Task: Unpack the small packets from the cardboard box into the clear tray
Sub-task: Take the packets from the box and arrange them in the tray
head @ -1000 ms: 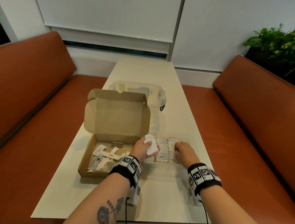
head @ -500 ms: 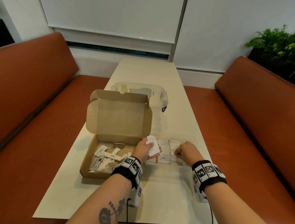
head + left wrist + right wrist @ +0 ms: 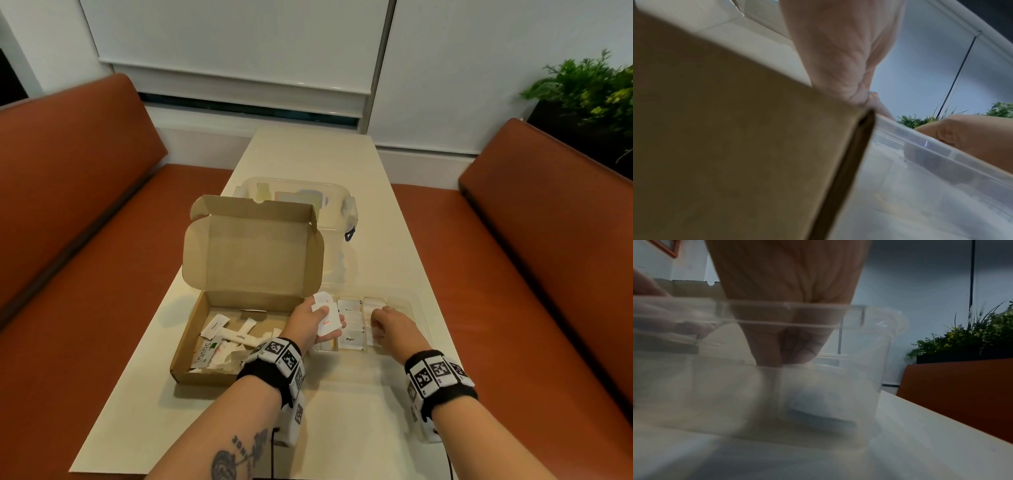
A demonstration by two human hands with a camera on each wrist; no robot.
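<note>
Left hand [image 3: 310,325] grips flat paper packets [image 3: 327,317]; right hand [image 3: 394,325] inside clear tray [image 3: 416,308].

Cardboard box [image 3: 725,138] wall fills left half of frame, brown, blurred, dark edge running down from centre to bottom. Left hand [image 3: 840,53] descends from top centre, palm creases visible, lower end meeting box's upper corner; what fingers hold cannot be told. Clear tray [image 3: 931,186] occupies lower right, rim running diagonally, contents hazy through plastic. Right hand [image 3: 972,138] at right edge, above tray rim, fingers curled. Green plant [image 3: 916,121] small behind, right of centre. Pale wall, dark vertical line upper right.
</note>
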